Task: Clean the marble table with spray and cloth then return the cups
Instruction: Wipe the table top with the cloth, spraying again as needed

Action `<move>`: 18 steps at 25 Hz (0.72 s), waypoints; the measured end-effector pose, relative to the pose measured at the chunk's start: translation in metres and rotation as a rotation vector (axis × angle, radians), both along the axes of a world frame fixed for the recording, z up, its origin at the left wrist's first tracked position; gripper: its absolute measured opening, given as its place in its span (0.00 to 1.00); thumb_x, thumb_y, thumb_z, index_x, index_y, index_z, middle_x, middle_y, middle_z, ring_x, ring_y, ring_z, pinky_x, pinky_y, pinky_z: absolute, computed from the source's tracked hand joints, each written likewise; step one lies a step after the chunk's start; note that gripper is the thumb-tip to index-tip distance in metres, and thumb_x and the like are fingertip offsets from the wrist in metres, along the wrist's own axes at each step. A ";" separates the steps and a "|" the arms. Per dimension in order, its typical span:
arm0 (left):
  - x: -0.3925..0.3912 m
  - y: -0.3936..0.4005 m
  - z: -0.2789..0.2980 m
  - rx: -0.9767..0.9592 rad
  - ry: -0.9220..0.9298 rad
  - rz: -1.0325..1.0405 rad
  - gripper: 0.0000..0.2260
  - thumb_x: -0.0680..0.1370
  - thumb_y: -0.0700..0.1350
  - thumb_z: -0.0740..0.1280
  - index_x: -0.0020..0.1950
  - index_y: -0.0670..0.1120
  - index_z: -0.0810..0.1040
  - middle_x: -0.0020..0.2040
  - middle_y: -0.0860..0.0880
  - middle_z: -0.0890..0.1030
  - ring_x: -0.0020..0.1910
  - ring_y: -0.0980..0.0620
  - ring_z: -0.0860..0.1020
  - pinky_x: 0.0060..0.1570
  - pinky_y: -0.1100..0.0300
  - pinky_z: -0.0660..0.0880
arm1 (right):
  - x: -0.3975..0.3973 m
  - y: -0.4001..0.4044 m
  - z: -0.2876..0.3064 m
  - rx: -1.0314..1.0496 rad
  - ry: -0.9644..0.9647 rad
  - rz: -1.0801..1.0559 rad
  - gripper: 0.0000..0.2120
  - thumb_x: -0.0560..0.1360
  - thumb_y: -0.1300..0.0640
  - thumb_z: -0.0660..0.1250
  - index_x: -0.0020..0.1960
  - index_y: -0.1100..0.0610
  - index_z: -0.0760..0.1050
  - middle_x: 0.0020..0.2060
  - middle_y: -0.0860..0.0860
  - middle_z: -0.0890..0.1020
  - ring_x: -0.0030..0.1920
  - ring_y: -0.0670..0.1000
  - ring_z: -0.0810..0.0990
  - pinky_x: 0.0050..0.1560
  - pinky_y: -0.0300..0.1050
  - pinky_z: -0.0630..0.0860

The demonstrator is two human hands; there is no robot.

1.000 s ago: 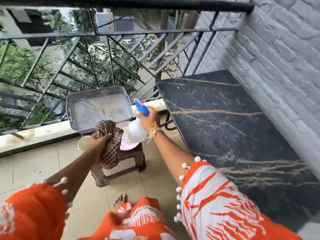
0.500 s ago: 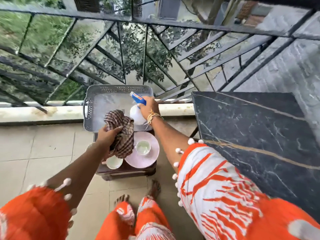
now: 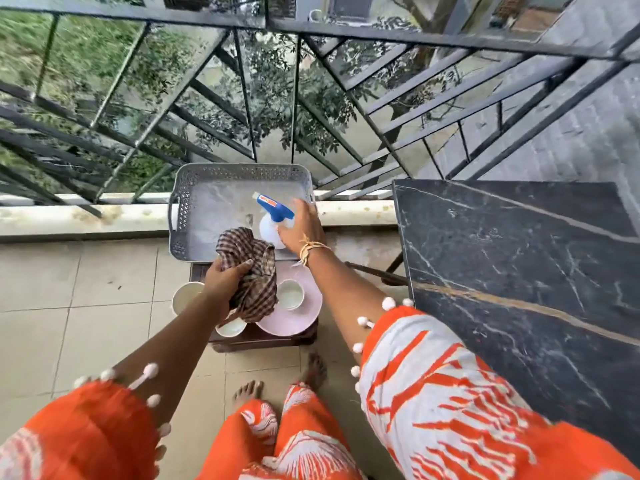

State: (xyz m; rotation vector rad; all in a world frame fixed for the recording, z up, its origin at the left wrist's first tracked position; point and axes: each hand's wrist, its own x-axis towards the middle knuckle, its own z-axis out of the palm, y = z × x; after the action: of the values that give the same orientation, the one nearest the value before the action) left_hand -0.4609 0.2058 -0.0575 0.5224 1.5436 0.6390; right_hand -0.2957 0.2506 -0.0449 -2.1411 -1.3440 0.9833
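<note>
Black marble table [image 3: 519, 271]: bare slab with pale veins, at my right, against the railing [image 3: 311, 98].
Grey tray [image 3: 239, 174]: on the stool's far end; it holds the spray bottle [image 3: 272, 221].
My right hand [image 3: 304, 230]: half a second ago clasped round the bottle; now the fingers are loosened and spread against its right side.
My left hand [image 3: 225, 282]: clenched on the checked cloth [image 3: 254, 282], above the stool as before.
Cups [image 3: 290, 294]: one on the pink plate [image 3: 294, 320], two more at the stool's near-left, well apart from the table.
Stool [image 3: 263, 339]: dark, near my bare feet.
View: lower than earlier.
</note>
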 end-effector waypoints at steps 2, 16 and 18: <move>0.005 -0.005 0.008 -0.010 -0.019 -0.060 0.14 0.73 0.37 0.72 0.58 0.42 0.77 0.55 0.37 0.82 0.50 0.41 0.81 0.56 0.44 0.78 | 0.000 -0.031 0.001 0.010 -0.035 -0.138 0.27 0.70 0.55 0.70 0.67 0.59 0.68 0.63 0.59 0.71 0.59 0.61 0.75 0.59 0.51 0.73; 0.127 -0.149 0.061 -0.007 -0.189 -0.819 0.28 0.61 0.42 0.77 0.60 0.40 0.77 0.51 0.38 0.83 0.47 0.39 0.83 0.49 0.42 0.80 | 0.056 -0.276 0.023 0.150 0.447 -0.990 0.12 0.70 0.61 0.68 0.33 0.55 0.67 0.31 0.48 0.72 0.37 0.51 0.70 0.44 0.49 0.68; 0.157 -0.186 0.081 -0.055 -0.227 -0.900 0.17 0.71 0.37 0.71 0.59 0.43 0.76 0.50 0.40 0.83 0.43 0.43 0.83 0.39 0.50 0.81 | 0.080 -0.313 0.027 0.182 0.401 -1.063 0.16 0.72 0.65 0.65 0.32 0.54 0.63 0.29 0.46 0.68 0.36 0.51 0.66 0.44 0.47 0.65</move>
State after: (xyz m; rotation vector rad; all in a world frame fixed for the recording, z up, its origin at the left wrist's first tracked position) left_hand -0.3036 0.0195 0.0236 0.9765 0.9588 -0.0445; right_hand -0.2160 -0.0620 -0.0180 -1.9337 -0.0212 0.7083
